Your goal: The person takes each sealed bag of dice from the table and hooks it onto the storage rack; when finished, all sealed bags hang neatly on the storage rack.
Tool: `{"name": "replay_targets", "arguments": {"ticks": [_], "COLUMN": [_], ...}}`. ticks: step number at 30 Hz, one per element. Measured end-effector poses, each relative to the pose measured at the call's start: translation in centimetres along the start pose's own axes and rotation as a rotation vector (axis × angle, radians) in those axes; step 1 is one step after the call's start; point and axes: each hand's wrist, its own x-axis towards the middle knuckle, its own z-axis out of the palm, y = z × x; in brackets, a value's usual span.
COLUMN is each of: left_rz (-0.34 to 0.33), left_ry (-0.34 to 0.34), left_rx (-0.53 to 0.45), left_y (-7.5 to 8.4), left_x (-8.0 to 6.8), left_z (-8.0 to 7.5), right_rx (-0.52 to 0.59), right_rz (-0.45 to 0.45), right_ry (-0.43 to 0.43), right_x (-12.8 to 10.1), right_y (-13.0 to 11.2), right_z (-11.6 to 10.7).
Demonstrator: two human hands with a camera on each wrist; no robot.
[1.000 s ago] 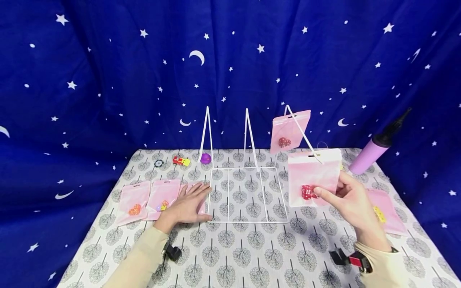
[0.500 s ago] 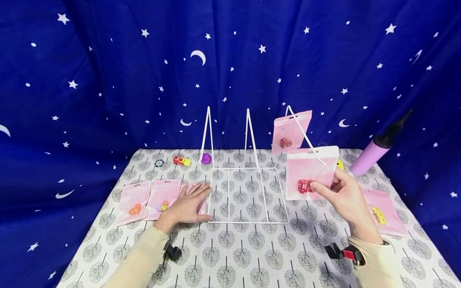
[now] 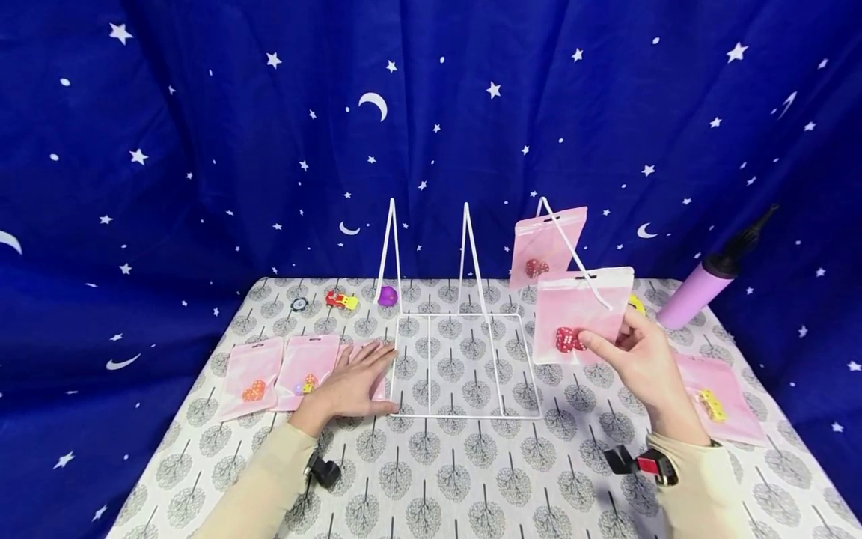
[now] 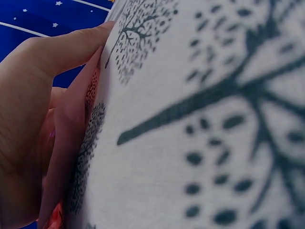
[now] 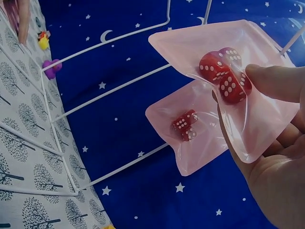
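My right hand pinches a pink zip bag between thumb and fingers, low on its right side. Several red dice show through its film. The slot at the bag's top lies right at the right-hand arm of the white wire rack, whose tip sticks out in front. Farther back on that arm hangs another pink bag with red dice. My left hand lies with straight fingers spread over a third pink bag, mostly hidden, with fingertips at the rack's left base wire.
Two pink bags, one with orange dice, lie left of my left hand. Another with yellow dice lies at right. Behind are a toy car, a purple toy and a lilac pump. Two more rack arms rise mid-table.
My right hand has moved the bag up and back along the rack's arm, so more of the tip shows in front. My left hand has stayed in place.
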Motion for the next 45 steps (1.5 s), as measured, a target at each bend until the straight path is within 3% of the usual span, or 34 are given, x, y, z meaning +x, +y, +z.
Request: {"name": "replay_targets", "arguments": {"ticks": [7, 13, 27, 40, 45], "left_rz": [-0.005, -0.006, -0.002, -0.012, -0.023], "left_ry": [-0.006, -0.011, -0.004, -0.018, -0.026], "left_rx": [0.001, 0.008, 0.019, 0.032, 0.044], "left_y": [-0.1, 0.0, 0.0, -0.1, -0.1], "left_x": [0.1, 0.1, 0.0, 0.1, 0.2], "left_z": [0.0, 0.1, 0.0, 0.1, 0.2], "right_rx": [-0.018, 0.055, -0.003, 0.095, 0.034], "right_rz": [0.024, -0.004, 0.013, 0.01, 0.004], "right_ry": [0.011, 0.0, -0.001, -0.01, 0.012], "right_x": [0.6, 1.2, 2.1, 3.4, 3.7], "right_y": [0.2, 0.5, 0.6, 1.5, 1.4], "right_z": [0.2, 0.4, 0.6, 1.1, 1.3]}}
